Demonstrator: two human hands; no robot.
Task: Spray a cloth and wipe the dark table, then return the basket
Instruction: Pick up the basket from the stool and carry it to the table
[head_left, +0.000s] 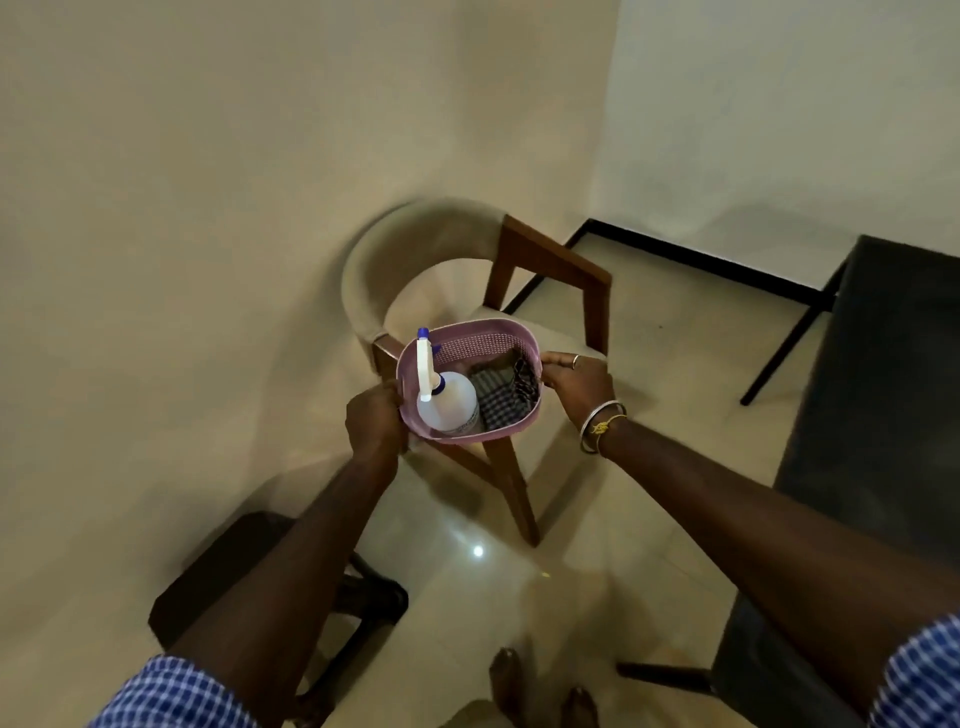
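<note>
this looks like a room in a home, likely a dining corner. plain cream walls (208, 156) meet a glossy pale tiled floor (649, 322) edged by a black skirting (701, 258). an upholstered chair (374, 270) with a curved back and brown wooden legs stands by the wall. a dark counter (893, 364) on thin black legs fills the right side, and another dark seat (218, 582) sits at bottom left.

Pink perforated basket (478, 343), level, white spray bottle (449, 408) in its left end, checked cloth (493, 401) beside it, dark table (893, 364) far right
</note>
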